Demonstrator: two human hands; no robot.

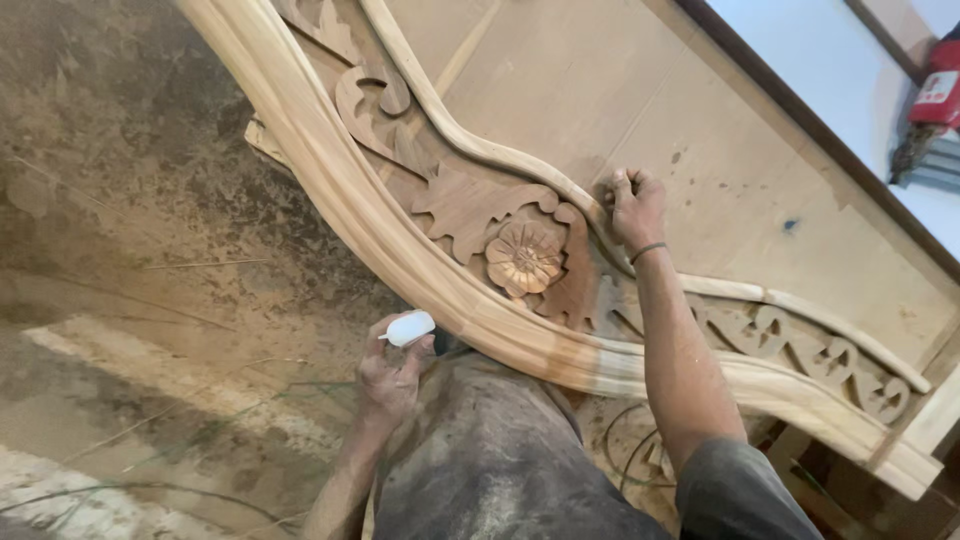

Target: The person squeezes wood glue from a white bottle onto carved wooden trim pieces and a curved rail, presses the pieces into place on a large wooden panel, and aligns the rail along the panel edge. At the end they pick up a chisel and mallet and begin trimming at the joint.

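Left hand: the left hand (388, 375) hangs low beside the person's grey trousers (500, 460), above the floor, with its fingers (405, 352) curled around a small white bottle (410, 328).
White bottle: it lies roughly level in the grip, its thin nozzle pointing away to the left, just beside the lower edge of the curved rail.
Right hand: the right hand (634, 208) is bunched into a loose fist, fingers folded tight and pressed against the thin upper moulding (470, 145) of the carved piece; whether something small is pinched inside the fist cannot be told. A dark band sits on the wrist.
Carved wooden frame: the carved wooden frame (480, 215) runs slantwise from the upper left to the lower right and leans against a big plain board (620, 90).
Curved rail: a thick, pale curved rail (330, 170) forms the frame's lower edge and passes between the two hands.
Flower carving: a round flower carving (524, 256) sits among leaf shapes, just left of and below the right hand.
Scrollwork: pierced scrollwork (800, 345) goes on toward the lower right end.
Floor: the floor (130, 260) is dusty and stained, with thin wires lying on it.
Wall: a red object (940, 90) hangs on the pale wall at the upper right.
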